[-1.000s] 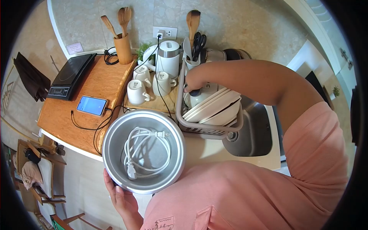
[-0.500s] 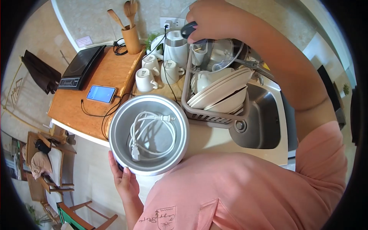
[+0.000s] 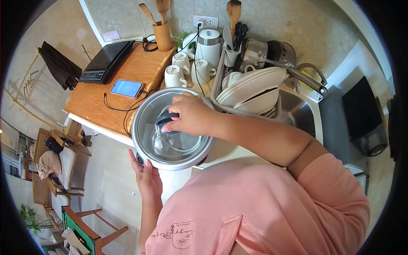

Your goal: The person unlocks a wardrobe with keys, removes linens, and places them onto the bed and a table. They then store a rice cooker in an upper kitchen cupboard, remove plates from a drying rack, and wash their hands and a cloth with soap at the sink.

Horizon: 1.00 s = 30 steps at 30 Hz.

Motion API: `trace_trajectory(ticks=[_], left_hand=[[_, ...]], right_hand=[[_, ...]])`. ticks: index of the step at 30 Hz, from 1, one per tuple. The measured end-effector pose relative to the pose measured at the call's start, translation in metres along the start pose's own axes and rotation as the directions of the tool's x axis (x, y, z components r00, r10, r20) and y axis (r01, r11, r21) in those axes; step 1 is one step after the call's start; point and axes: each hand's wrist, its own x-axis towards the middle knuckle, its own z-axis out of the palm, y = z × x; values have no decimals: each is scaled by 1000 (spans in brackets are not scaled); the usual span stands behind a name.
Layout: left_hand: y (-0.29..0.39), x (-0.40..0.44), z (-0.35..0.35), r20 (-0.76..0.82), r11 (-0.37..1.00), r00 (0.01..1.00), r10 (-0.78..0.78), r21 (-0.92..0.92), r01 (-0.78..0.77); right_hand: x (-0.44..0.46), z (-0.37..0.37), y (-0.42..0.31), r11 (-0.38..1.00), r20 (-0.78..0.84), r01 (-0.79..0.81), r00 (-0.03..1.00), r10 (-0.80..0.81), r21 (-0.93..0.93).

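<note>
My right hand [image 3: 185, 112] is closed around the black knob [image 3: 166, 121] of a clear glass lid [image 3: 180, 146]. The lid lies over the mouth of a silver rice cooker [image 3: 187, 164]; whether it is fully seated I cannot tell. Through the glass a coiled white power cord [image 3: 158, 145] shows inside the cooker. At the near left side, my left hand [image 3: 148, 176] grips the cooker, its thumb by the dark side handle [image 3: 140, 159]. Some of its fingers are hidden behind the cooker.
Behind the cooker stand white mugs [image 3: 174, 76] and a white kettle [image 3: 208, 49]. A dish rack [image 3: 250, 111] with plates and pans sits beside the sink [image 3: 297, 114]. A phone [image 3: 126, 88] with a black cable and an induction cooktop [image 3: 106, 61] rest on the wooden counter.
My right hand has brought the glass lid from above the dish rack down onto the rice cooker. My left hand has stayed at the cooker's side. The view has shifted.
</note>
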Motion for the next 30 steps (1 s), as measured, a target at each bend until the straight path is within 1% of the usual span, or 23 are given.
trace_trajectory(ticks=[1, 3, 4, 8, 10, 11, 12, 13, 14, 15, 16, 17, 18, 19, 20, 21, 23, 24, 26, 27, 29, 30], left_hand=[[-2, -1, -2, -1, 1000, 1000, -2, 2, 2], [-6, 0, -5, -6, 993, 1000, -20, -116, 19], [-8, 0, -7, -1, 993, 1000, -16, -120, 15], [-11, -1, -9, 41, 995, 999, -16, -102, 20], [-19, 1, -14, 88, 997, 996, 2, -74, 5], [-24, 1, -16, 98, 997, 995, 3, -77, 4], [-28, 2, -19, 87, 998, 996, -12, -66, 17], [-27, 2, -20, 77, 998, 997, -27, -52, 31], [-25, 1, -20, 89, 998, 996, -28, -46, 33], [-21, -2, -15, 75, 996, 995, -72, -41, 75], [-20, -3, -12, 61, 992, 992, -115, -41, 117], [-22, -4, -14, 70, 992, 991, -116, -46, 119], [-24, -4, -18, 96, 991, 987, -129, -32, 132], [-27, -4, -23, 121, 990, 983, -140, -16, 143], [-29, -3, -25, 134, 992, 983, -124, 21, 122], [-29, -3, -26, 138, 992, 983, -124, 23, 122], [-24, -3, -21, 196, 993, 977, -87, 94, 69], [-24, -1, -25, 198, 993, 976, -86, 97, 68], [-24, 7, -35, 250, 987, 958, -141, 107, 117], [-22, 9, -39, 258, 986, 955, -146, 114, 120], [-16, 11, -40, 277, 966, 932, -232, 176, 187], [-15, 11, -39, 283, 963, 928, -244, 183, 197]], right_hand=[[0, 1, 1, 1000, 17, -18, 1000, 18, 14], [-1, 4, 3, 999, 25, -33, 999, 33, 27], [0, 5, 4, 998, 33, -47, 998, 46, 37], [2, 11, 6, 999, 10, -18, 1000, 17, 39], [2, 8, 6, 1000, 59, -14, 998, 15, -18], [-6, 7, 6, 1000, 52, -16, 998, 18, -25], [-18, 9, 4, 998, -106, 38, 993, -44, -57], [-29, 4, -3, 992, -261, 85, 959, -108, -96], [-45, -10, -4, 994, -204, 57, 976, -74, -88], [-64, -15, 2, 995, -215, 49, 974, -68, -90], [-84, -17, 9, 983, -290, 13, 956, 42, 183], [-101, -15, 15, 897, -330, 1, 930, 161, 442], [-116, -7, 23, 901, -334, 1, 929, 160, 433], [-131, 7, 33, 708, -144, -213, 901, 408, 673], [-135, 12, 35, 414, 106, -401, 810, 577, 817], [-135, 17, 39, 414, 102, -398, 810, 578, 818], [-128, 25, 37, 126, 221, -333, 820, 529, 934], [-123, 32, 44, 124, 220, -330, 820, 528, 936], [-109, 38, 62, -64, 308, -313, 843, 441, 947], [-106, 38, 65, -68, 302, -304, 842, 447, 950], [-103, 36, 68, 3, 276, -303, 872, 404, 953], [-102, 34, 71, -4, 274, -299, 868, 415, 954]])
